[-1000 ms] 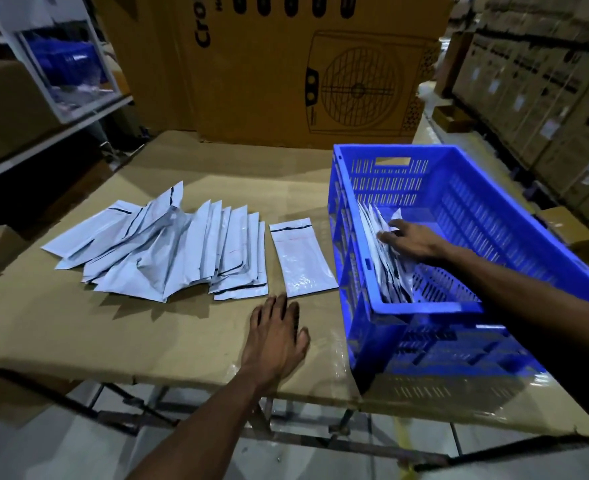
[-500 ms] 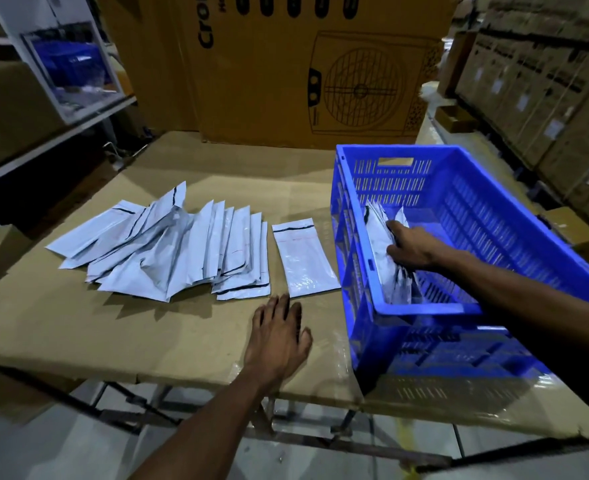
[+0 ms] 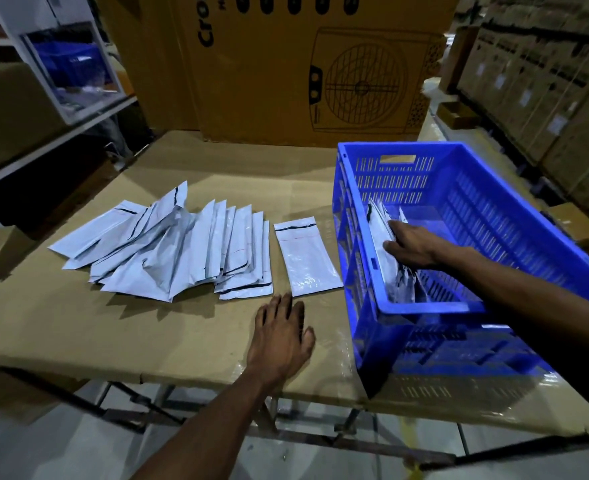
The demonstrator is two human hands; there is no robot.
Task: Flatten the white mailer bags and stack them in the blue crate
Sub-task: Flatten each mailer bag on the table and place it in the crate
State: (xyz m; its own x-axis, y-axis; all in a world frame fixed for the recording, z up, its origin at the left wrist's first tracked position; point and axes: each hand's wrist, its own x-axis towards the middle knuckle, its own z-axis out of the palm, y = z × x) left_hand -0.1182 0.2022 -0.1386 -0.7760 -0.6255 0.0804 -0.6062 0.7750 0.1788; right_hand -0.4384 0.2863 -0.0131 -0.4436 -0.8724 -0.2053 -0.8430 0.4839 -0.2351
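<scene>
While the left hand point(image 3: 281, 336) is laid flat and empty on the cardboard-covered table point(image 3: 113, 334), seemingly as a brace, one flattened bag point(image 3: 306, 256) is kept just beyond its fingertips, ready for transfer. Further left, a loose fan of bags point(image 3: 168, 244) awaits smoothing. Inside the blue crate point(image 3: 424, 308), stacked bags point(image 3: 384, 244) are pressed against the near wall by the right hand point(image 3: 412, 247), apparently with straight fingers.

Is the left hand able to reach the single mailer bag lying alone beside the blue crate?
Probably yes. The left hand rests flat on the table, just short of the single mailer bag, and nothing lies between them. The blue crate stands off to the side.
</scene>
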